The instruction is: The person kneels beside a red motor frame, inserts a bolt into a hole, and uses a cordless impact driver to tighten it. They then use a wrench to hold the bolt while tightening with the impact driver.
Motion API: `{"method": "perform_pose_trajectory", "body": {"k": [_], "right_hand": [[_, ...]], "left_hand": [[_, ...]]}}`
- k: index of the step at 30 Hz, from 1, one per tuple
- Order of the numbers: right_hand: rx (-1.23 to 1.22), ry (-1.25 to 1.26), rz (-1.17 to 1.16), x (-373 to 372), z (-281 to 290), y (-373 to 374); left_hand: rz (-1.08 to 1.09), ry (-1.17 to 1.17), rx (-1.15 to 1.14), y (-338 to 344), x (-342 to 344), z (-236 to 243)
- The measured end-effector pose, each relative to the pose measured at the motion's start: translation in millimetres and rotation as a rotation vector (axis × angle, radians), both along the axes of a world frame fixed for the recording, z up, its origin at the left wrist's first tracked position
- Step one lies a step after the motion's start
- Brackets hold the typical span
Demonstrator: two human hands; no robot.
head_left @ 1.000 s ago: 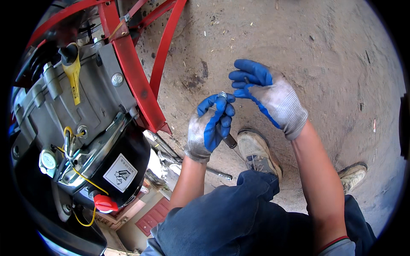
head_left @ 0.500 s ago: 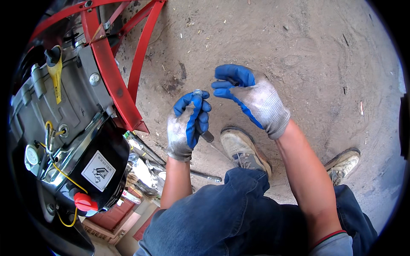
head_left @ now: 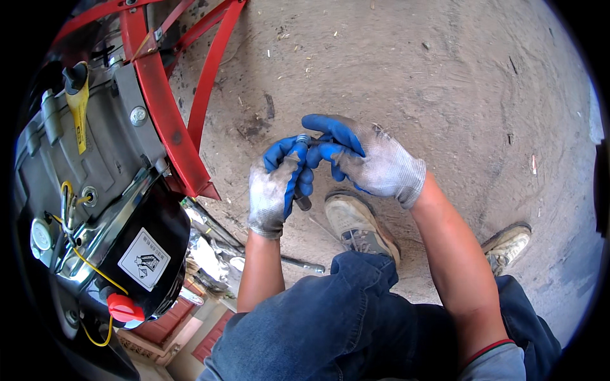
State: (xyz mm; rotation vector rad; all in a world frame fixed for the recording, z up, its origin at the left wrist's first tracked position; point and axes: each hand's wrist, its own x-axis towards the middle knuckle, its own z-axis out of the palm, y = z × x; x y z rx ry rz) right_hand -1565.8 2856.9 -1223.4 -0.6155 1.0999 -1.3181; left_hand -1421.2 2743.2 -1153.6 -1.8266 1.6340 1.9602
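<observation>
Both hands wear grey knit gloves with blue coated palms. My left hand (head_left: 276, 184) is closed around a short dark metal bolt (head_left: 302, 202); its grey top end sticks out above the fingers and its lower end shows below the fist. My right hand (head_left: 362, 159) reaches in from the right, and its thumb and forefinger pinch the bolt's top end. The hands meet above a dirt floor (head_left: 413, 70), just in front of my knee.
A small engine (head_left: 95, 184) in a red tube frame (head_left: 168, 120) fills the left side, with a black tank and red cap (head_left: 124, 309). Metal rods and tools (head_left: 248, 244) lie beside it. My shoes (head_left: 356, 225) stand on the dirt.
My right hand has closed in from the right and now pinches the top of the bolt in my left hand. The view has shifted, so the engine sits further left.
</observation>
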Motion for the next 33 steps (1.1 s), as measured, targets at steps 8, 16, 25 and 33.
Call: {"method": "perform_pose_trajectory", "body": {"k": [8,16,25,33], "right_hand": [[0.134,-0.109,0.178,-20.0,5.6,-4.8],[-0.06,0.391,0.108,-16.8,-2.4,-1.3],[0.062,0.644,0.437,-24.7,24.1,-11.0],[0.05,0.499,0.307,-20.1,11.2,-5.6]], "left_hand": [[-0.122,-0.09,0.03,0.0,-0.7,0.9],[-0.197,-0.043,-0.044,0.7,-10.2,6.3],[-0.647,-0.114,-0.421,-5.9,-4.4,11.5],[-0.397,-0.164,-0.152,-7.1,-8.1,18.3]]}}
